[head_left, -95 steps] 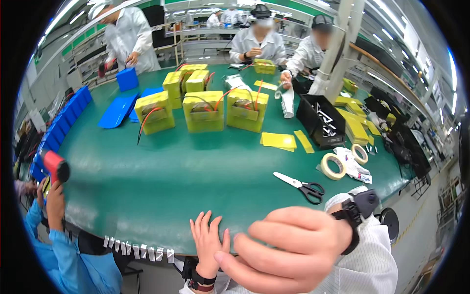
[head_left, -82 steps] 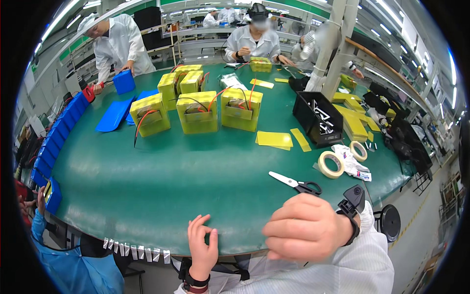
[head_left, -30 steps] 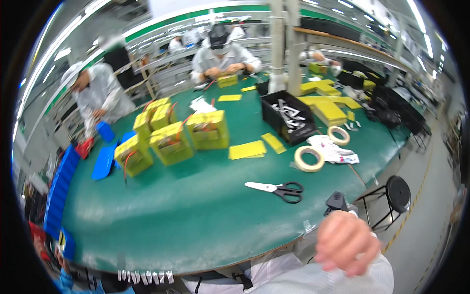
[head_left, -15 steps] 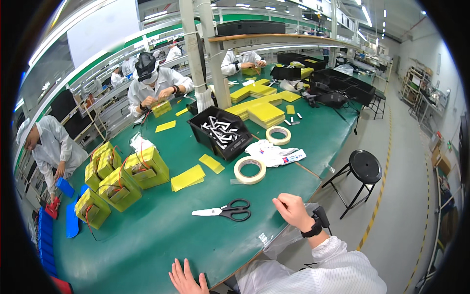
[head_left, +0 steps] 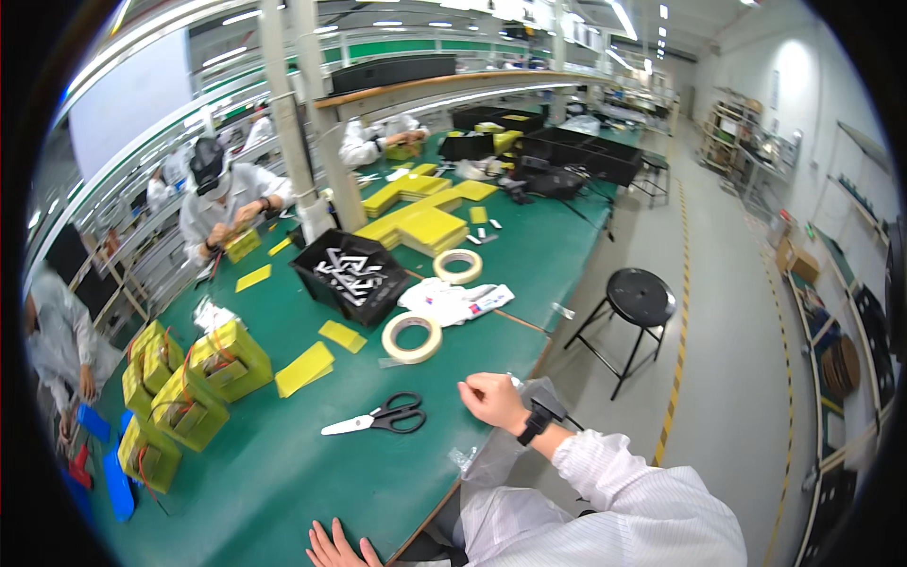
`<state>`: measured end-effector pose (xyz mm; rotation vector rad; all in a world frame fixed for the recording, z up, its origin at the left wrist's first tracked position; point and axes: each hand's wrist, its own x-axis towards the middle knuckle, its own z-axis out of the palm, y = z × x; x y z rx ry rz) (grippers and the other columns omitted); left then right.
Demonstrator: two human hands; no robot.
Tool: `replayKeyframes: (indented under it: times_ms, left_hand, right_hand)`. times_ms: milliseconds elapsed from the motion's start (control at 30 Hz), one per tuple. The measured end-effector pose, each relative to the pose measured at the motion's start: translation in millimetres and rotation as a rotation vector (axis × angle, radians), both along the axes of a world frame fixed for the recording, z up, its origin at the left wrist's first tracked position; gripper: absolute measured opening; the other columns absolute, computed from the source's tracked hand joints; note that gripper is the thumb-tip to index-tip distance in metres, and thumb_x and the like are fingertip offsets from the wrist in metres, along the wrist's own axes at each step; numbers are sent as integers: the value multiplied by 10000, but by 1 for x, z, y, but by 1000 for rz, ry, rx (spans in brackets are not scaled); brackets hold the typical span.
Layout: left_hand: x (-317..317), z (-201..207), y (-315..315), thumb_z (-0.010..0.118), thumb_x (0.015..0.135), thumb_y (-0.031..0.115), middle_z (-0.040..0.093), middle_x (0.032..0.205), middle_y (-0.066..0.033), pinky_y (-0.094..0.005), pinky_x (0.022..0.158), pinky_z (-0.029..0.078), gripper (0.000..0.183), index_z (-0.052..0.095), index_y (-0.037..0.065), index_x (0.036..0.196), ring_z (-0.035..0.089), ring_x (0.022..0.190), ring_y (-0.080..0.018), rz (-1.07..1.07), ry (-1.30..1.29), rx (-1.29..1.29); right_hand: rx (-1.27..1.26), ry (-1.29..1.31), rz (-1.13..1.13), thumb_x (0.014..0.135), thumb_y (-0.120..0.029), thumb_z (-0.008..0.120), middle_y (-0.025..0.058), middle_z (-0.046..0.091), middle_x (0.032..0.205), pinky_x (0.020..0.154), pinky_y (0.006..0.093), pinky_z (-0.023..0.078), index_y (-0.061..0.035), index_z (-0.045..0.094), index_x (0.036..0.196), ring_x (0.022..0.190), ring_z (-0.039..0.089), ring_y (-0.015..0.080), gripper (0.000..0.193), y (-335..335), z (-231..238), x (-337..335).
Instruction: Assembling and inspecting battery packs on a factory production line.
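Observation:
My left hand (head_left: pixel 340 545) lies palm down on the green worktable (head_left: pixel 283 472) at the lower edge, its fingers spread and holding nothing. My right hand (head_left: pixel 496 399) rests by the table's right edge, curled into a loose fist, with nothing seen in it. A black band with a small device (head_left: pixel 539 420) circles that wrist. Between the hands and a little farther off lie scissors (head_left: pixel 378 420) with black handles, their silver blades together and pointing left. Beyond them, a roll of cream tape (head_left: pixel 412 338) lies flat, beside thin yellow sheets (head_left: pixel 304 369).
Several yellow block-shaped packs (head_left: pixel 230 359) with red wires stand at left. A black bin (head_left: pixel 350 277) of white and dark strips sits mid-table, near stacked yellow boards (head_left: pixel 430 230). A black stool (head_left: pixel 641 298) stands right of the table. A co-worker (head_left: pixel 231 194) handles a yellow pack across it.
The view has swung to the right, so the table and its things appear farther left. Both hands keep their poses, the left flat and the right curled. The scissors look unmoved on the table.

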<state>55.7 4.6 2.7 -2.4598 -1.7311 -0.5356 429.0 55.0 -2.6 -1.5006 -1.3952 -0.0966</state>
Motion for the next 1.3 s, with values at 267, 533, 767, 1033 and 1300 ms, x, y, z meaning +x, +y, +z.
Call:
replayKeyframes:
  times_ms: [267,533,767,1033,1300]
  left_hand:
    - [-1,0,-2,473,975,377,417,1449,-204,-535,1084,293,501,466,93,1387,387,1334,-382,43,81,2]
    - [92,15,-3,552,951,214,555,1241,-221,-450,991,396,339,566,39,1242,518,1132,-388,-349,-282,17]
    - [261,12,13,580,931,177,657,975,-203,-372,794,501,258,602,10,1126,640,887,-322,-681,-302,-888]
    - [292,-90,52,629,836,372,627,1132,-284,-448,947,456,586,547,-51,1233,581,1100,-430,-391,151,-1020]
    - [328,-20,10,549,887,296,601,1191,-235,-470,1033,376,437,549,-17,1193,527,1177,-395,-117,46,-1268]
  right_hand:
    - [78,-8,-5,845,-163,625,125,573,627,528,406,464,-52,537,613,580,586,317,272,2,-2,-1]
    - [105,77,23,852,-167,595,129,599,666,579,423,497,-55,546,646,648,612,337,239,5,-8,12]
    - [43,529,475,946,-189,573,162,392,603,512,389,325,6,418,686,533,340,270,360,-46,-18,72]
    - [-773,878,-791,896,-308,539,87,640,658,584,332,475,-31,664,831,632,625,181,311,-380,-157,203]
    - [-1333,1106,-695,894,-344,493,206,659,858,727,457,494,-54,683,983,800,629,388,359,-598,-75,122]
